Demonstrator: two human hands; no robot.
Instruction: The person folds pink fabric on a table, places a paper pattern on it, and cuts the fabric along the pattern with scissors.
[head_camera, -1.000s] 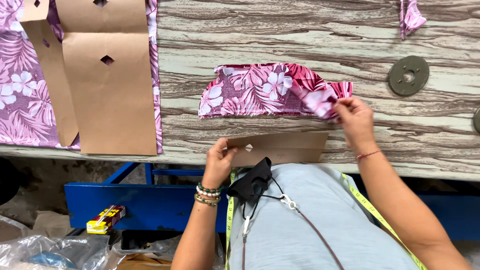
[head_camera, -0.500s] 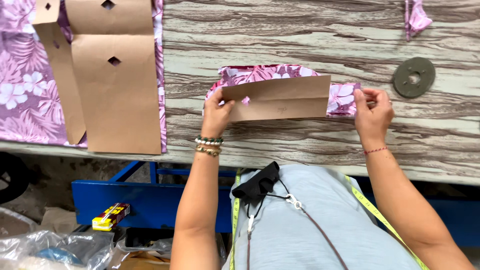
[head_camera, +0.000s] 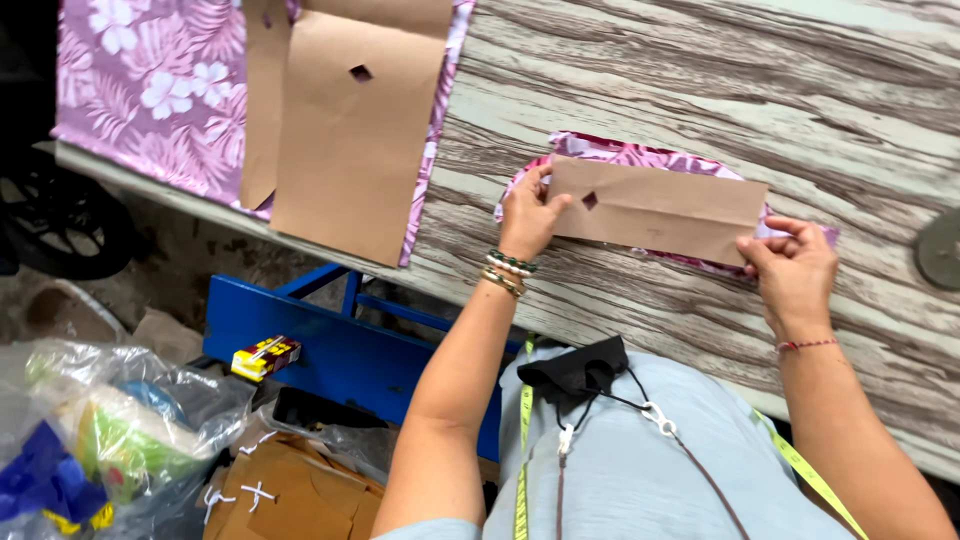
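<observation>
Brown paper pattern (head_camera: 660, 208) flat over pink floral fabric (head_camera: 640, 156); left hand (head_camera: 528, 212), right hand (head_camera: 795, 268) pinching its ends.

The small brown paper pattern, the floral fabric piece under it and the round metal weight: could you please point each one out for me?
small brown paper pattern (head_camera: 665, 208), head view, middle of the sheet.
floral fabric piece (head_camera: 640, 154), head view, edge showing above the pattern.
round metal weight (head_camera: 942, 250), head view, its visible left part.

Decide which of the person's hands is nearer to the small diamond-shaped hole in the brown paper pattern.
Left. The left hand holds the paper pattern at the end beside the hole; the right hand pinches the opposite end, far from it.
</observation>
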